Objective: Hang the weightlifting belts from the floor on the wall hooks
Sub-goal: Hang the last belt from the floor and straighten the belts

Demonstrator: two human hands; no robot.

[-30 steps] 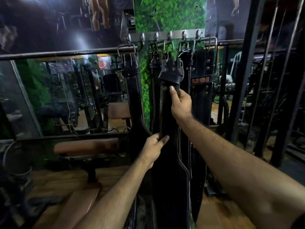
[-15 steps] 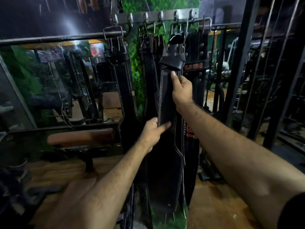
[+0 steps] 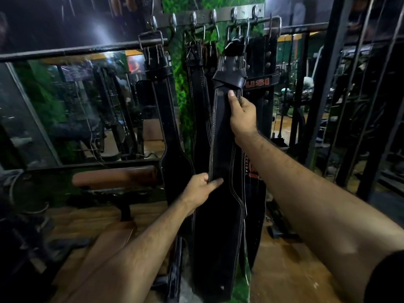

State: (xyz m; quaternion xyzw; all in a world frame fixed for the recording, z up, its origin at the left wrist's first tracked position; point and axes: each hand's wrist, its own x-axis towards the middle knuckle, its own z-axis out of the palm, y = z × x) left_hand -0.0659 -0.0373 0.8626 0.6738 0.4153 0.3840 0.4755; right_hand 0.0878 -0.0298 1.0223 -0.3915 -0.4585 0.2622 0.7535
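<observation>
The left hand (image 3: 200, 189) pinches the black belt (image 3: 220, 149) low, the right hand (image 3: 242, 115) clamps it under the buckle, near the hook rail (image 3: 220, 15); letting go before the buckle seats could drop it.

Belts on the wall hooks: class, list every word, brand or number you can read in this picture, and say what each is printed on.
"USI": red letters on the strap of the black belt hanging behind the right hand.
"...ERSAL": white letters down the same belt, start hidden.
Red logo beside it: partly hidden, unreadable.
Posters in the mirror: too blurred.
</observation>
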